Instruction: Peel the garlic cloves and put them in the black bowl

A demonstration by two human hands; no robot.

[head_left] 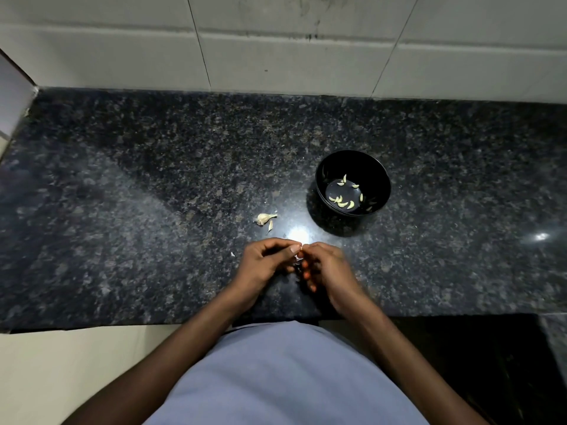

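Note:
The black bowl point(352, 162) stands on the dark granite counter to the right of centre, with several peeled pale cloves point(343, 201) on its bottom. Near the counter's front, my left hand point(265, 265) and my right hand point(325, 268) meet fingertip to fingertip and pinch a small garlic clove point(299, 256) between them; most of it is hidden by the fingers. A remnant of the garlic bulb point(264, 218) lies left of the bowl, beyond my hands, with a loose clove point(270, 226) beside it.
A bit of white peel point(233, 254) lies left of my left hand. The granite counter point(153, 194) runs to a white tiled wall point(276, 56) at the back. Its front edge is just below my wrists, with a dark area at lower right.

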